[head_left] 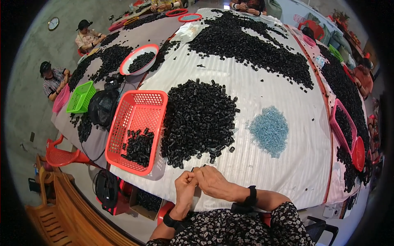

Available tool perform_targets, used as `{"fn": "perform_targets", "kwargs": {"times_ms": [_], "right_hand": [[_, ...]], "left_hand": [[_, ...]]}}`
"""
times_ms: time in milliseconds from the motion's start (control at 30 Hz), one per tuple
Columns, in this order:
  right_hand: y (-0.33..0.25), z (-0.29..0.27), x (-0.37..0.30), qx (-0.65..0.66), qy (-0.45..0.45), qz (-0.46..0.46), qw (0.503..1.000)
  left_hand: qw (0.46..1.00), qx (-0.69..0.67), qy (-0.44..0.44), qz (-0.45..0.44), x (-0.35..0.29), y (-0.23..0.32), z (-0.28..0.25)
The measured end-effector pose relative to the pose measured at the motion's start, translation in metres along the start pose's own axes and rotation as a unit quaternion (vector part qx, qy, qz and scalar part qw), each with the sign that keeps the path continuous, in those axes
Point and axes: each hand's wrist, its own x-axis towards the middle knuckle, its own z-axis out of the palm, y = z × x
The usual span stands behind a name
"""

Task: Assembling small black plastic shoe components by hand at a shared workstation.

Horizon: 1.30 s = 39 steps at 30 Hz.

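On a white-covered table [279,172], the left hand [185,186] and right hand [213,181] meet fingertip to fingertip, pinching a small black part [193,169] between them, near the heap of black plastic pieces [199,117] beside a red basket [137,104].

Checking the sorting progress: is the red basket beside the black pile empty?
No, the red basket holds a small heap of black pieces at its near end.

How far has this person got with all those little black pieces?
Done, it seems: a small batch of black pieces lies in the red basket. In hand: the left hand and right hand meet at the table edge, pinching something too small to make out. Left: the large black pile and the blue pile, far bigger than the batch in the basket.
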Motion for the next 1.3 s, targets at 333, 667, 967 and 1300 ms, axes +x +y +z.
{"fn": "perform_targets", "kwargs": {"times_ms": [333, 667, 967, 1300], "right_hand": [[-0.004, 0.006, -0.003, 0.022, 0.012, 0.015, 1.0], [0.004, 0.004, 0.003, -0.033, 0.048, 0.019, 0.998], [0.003, 0.003, 0.001, -0.02, 0.033, 0.021, 0.999], [0.01, 0.009, -0.002, 0.033, 0.065, 0.0, 0.997]], "left_hand": [[0.998, -0.024, 0.033, 0.039, -0.005, -0.005, 0.006], [0.992, -0.101, 0.029, 0.064, 0.006, -0.005, 0.007], [0.994, -0.09, 0.029, 0.059, 0.004, -0.009, 0.008], [0.997, -0.029, -0.026, 0.067, 0.012, -0.004, 0.004]]}}
